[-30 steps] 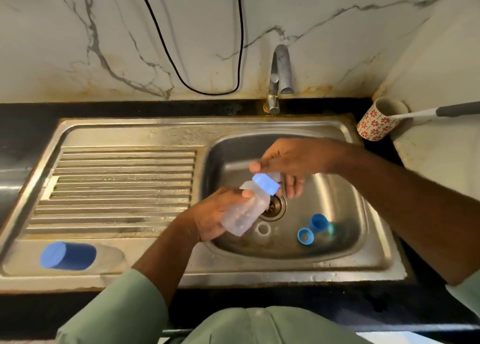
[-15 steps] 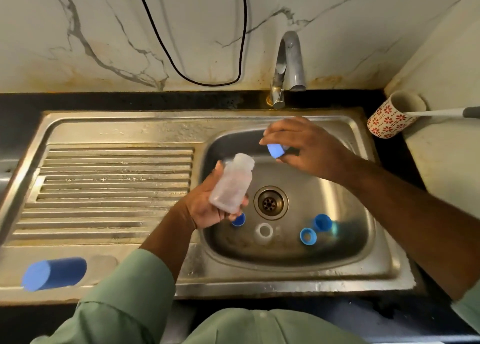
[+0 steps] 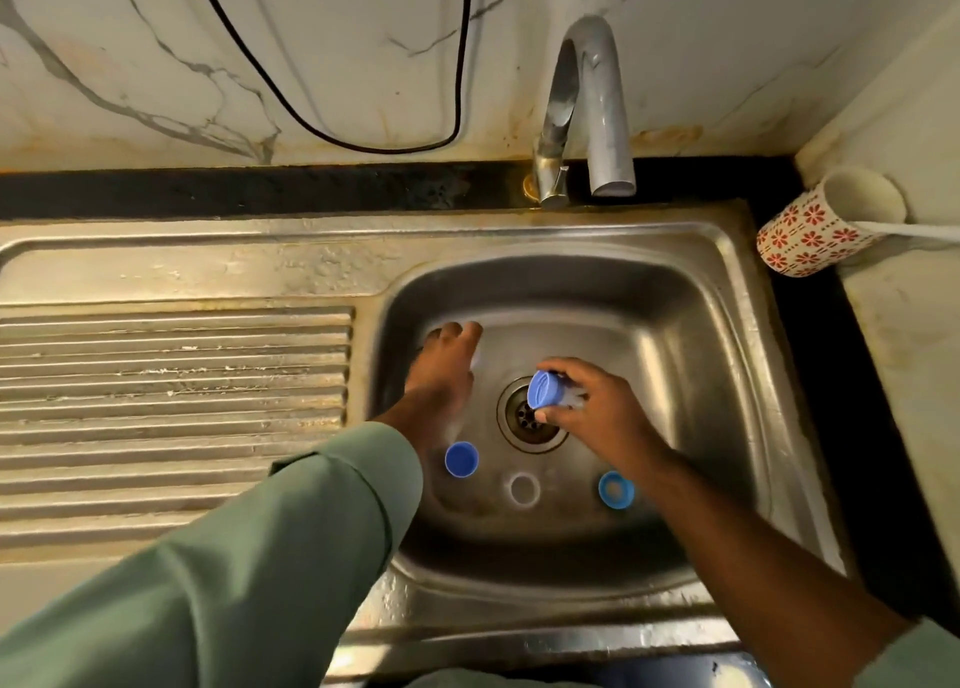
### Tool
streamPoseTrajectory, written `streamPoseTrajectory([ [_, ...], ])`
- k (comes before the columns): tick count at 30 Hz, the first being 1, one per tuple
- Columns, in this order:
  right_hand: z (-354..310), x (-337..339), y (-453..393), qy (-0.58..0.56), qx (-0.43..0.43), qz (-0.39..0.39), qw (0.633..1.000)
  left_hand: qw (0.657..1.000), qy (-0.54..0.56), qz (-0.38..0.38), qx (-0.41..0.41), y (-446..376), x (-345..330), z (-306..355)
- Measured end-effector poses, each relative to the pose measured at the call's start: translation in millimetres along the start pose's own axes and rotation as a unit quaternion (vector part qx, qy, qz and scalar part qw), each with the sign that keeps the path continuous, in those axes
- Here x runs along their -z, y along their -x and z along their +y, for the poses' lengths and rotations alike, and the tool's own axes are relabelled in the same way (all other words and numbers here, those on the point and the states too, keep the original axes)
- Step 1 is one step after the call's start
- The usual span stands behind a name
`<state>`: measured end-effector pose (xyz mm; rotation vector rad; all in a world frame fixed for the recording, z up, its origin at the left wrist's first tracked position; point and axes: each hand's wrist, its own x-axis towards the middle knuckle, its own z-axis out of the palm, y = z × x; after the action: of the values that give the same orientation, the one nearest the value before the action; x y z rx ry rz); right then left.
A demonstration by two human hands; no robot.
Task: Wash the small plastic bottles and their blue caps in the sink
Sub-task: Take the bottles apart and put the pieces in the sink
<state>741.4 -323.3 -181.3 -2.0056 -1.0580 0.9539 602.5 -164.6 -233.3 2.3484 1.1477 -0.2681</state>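
Both hands are down in the steel sink basin [image 3: 696,334]. My left hand [image 3: 441,370] holds the uncapped small translucent bottle [image 3: 477,359] low against the basin's left side; motion blur and the hand hide most of it. Over the drain [image 3: 519,425], my right hand [image 3: 602,417] pinches a blue cap [image 3: 543,388] between thumb and fingers. Two more blue caps lie on the basin floor, one [image 3: 461,459] below my left wrist and one [image 3: 616,490] under my right forearm. A clear plastic ring [image 3: 523,489] sits between them.
The tap [image 3: 597,116] arches over the basin's back edge with no water running. A ribbed draining board [image 3: 171,401] fills the left. A floral cup [image 3: 810,235] with a white handle in it stands at the right corner. A black cable [image 3: 363,142] hangs on the marble wall.
The cap has come off the bottle into my right hand. Both hands have dropped into the basin, the left with the bottle to the left side, the right over the drain.
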Motion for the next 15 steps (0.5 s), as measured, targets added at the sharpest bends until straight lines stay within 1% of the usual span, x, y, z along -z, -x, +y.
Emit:
streamPoseTrajectory([
  [2, 2, -5, -1, -0.011, -0.025, 0.006, 1.000, 1.000, -0.012, -0.013, 0.012, -7, -5, -4],
  [5, 0, -9, 2, -0.041, -0.049, 0.017, 0.998, 1.000, -0.023, -0.016, 0.001, -7, -8, -3],
  [9, -2, -9, 6, -0.084, -0.075, 0.048, 0.993, 0.999, -0.013, -0.031, 0.020, 4, -4, 2],
  [10, -3, -7, 9, -0.101, -0.076, 0.056, 0.990, 0.999, -0.004, -0.018, 0.030, 9, 1, 4],
  [11, -2, -6, 12, -0.115, -0.074, 0.063, 0.989, 0.999, 0.011, 0.014, 0.038, 17, 7, 7],
  [13, -6, -4, 21, -0.138, -0.069, 0.068, 0.986, 0.987, 0.075, 0.133, 0.051, 38, 20, 16],
  [14, -9, -3, 26, -0.149, -0.068, 0.067, 0.984, 0.973, 0.157, 0.156, 0.066, 50, 27, 21],
  [15, -13, -2, 32, -0.157, -0.065, 0.068, 0.983, 0.948, 0.279, 0.129, 0.084, 65, 34, 28],
])
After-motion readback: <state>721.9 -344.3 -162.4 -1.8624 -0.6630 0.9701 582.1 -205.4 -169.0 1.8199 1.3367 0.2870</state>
